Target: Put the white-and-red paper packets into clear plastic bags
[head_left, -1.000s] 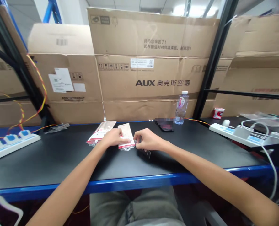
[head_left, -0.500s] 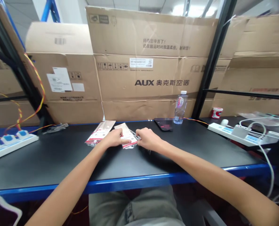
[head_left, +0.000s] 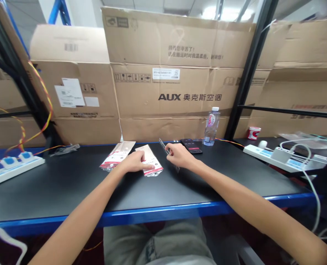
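Note:
My left hand [head_left: 133, 161] rests on a small white zip bag [head_left: 151, 159] with a red strip along its near end; the thumb lies across it and the fingers are at its left edge. To the right, my right hand [head_left: 180, 155] is closed on a thin flat greyish piece [head_left: 163, 144], tilted up and seen nearly edge-on. It sticks out above and below the fingers, and its kind is unclear. Beyond my left wrist lies a pile of similar red-striped zip bags [head_left: 118, 154], partly covered by the hand.
A phone [head_left: 191, 145] and an upright water bottle [head_left: 211, 127] stand behind my right hand. Power strips lie at the left [head_left: 14, 167] and right [head_left: 276, 156]. Large cardboard [head_left: 141, 106] walls the back of the black table [head_left: 77, 184], which has a blue front edge.
My right hand has moved slightly right and up, taking the thin flat piece away from the white zip bag. The phone's screen has lit up. My left hand stays nearly where it was.

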A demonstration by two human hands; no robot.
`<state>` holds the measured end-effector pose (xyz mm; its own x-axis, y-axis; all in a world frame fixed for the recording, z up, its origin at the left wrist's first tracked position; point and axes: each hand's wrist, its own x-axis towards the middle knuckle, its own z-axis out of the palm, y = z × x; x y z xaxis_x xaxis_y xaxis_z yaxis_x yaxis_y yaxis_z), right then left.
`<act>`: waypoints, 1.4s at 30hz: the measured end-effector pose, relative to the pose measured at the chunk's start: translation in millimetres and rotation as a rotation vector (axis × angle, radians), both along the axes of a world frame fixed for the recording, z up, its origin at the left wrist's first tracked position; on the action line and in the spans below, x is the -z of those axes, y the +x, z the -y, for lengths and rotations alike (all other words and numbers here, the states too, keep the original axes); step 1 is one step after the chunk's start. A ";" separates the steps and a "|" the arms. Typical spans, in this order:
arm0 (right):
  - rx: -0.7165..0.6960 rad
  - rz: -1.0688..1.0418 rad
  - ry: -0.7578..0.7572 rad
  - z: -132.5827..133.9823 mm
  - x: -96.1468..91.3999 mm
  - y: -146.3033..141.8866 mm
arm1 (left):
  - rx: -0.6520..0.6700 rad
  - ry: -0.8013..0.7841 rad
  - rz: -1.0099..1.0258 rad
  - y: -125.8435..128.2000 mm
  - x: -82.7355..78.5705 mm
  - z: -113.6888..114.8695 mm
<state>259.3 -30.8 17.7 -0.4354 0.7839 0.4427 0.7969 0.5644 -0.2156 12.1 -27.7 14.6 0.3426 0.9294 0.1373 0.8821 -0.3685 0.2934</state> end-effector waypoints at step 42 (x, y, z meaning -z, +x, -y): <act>-0.013 -0.061 -0.396 5.8 -7.0 4.3 | 0.062 0.157 -0.080 -8.5 17.5 -16.7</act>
